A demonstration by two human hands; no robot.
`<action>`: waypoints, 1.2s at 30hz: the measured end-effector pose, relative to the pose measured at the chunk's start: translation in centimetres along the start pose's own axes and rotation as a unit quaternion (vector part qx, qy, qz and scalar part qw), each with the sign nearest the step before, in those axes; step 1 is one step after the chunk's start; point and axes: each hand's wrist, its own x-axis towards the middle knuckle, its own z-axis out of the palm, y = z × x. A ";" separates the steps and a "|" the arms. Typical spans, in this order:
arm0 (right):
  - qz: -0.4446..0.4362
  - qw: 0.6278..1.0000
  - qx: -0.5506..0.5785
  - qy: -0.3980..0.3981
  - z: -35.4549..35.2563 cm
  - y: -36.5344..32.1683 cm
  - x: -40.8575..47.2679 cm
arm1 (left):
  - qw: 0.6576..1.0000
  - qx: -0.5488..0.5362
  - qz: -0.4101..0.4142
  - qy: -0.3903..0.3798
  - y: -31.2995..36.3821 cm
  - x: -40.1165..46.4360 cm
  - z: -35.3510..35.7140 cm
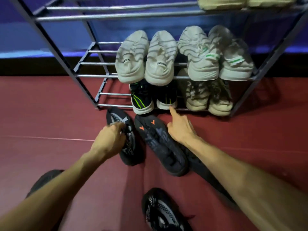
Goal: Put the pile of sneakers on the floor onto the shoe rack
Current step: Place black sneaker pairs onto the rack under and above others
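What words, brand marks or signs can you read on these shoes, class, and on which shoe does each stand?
No text reads clearly.
Small dark heel print on the two white sneakers: too blurred to read.
Grey lettering on the black sneaker under the left hand: blurred.
Two orange V-shaped marks, not letters, on the overturned black sneaker.

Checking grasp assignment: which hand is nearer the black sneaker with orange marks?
Right. The right hand rests against the right side of the black sneaker with orange marks, index finger extended. The left hand is on the neighbouring black sneaker, further left.
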 end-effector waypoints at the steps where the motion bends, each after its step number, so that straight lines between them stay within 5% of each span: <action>1: -0.004 1.000 -0.010 0.023 0.8 0.0 -1.0 | 0.999 0.013 -0.038 0.006 -1.2 -1.4 0.7; 5: -0.042 0.990 -0.132 -0.007 2.3 -1.1 -3.5 | 0.971 0.006 -0.213 -0.110 -2.6 -3.6 3.6; 7: -0.134 0.969 -0.199 0.056 2.4 -1.8 -3.9 | 0.957 -0.053 -0.240 -0.152 -1.2 -3.6 4.6; 9: -0.213 0.958 -0.171 0.086 2.7 -3.2 -4.6 | 0.944 -0.134 -0.268 -0.139 -0.6 -3.6 5.2; 12: -0.194 0.978 -0.075 0.036 2.7 -6.6 -6.6 | 0.938 -0.164 -0.282 -0.120 -0.5 -5.6 5.6; 15: -0.170 0.974 -0.107 -0.110 2.9 -8.3 -8.0 | 0.940 -0.166 -0.259 -0.149 0.5 -9.8 6.2; 18: -0.170 0.886 -0.241 -0.359 2.9 -7.6 -10.1 | 0.938 -0.184 -0.253 -0.150 0.9 -12.5 6.5; 20: -0.163 0.848 -0.273 -0.424 3.5 -5.9 -11.0 | 0.933 -0.223 -0.258 -0.118 0.8 -13.1 6.4; 25: -0.201 0.890 -0.184 -0.366 4.4 -3.2 -11.8 | 0.889 -0.354 -0.283 -0.073 0.6 -15.6 6.1; 28: -0.257 0.899 -0.138 -0.326 3.7 -3.2 -12.7 | 0.886 -0.371 -0.238 -0.142 0.7 -16.8 5.6; 30: -0.297 0.910 -0.129 -0.261 2.5 -3.9 -12.4 | 0.855 -0.438 -0.216 -0.177 1.3 -17.1 4.5; 36: -0.259 0.966 0.011 -0.001 -2.2 -6.4 -6.8 | 0.747 -0.601 -0.283 -0.009 -2.4 -15.5 -0.6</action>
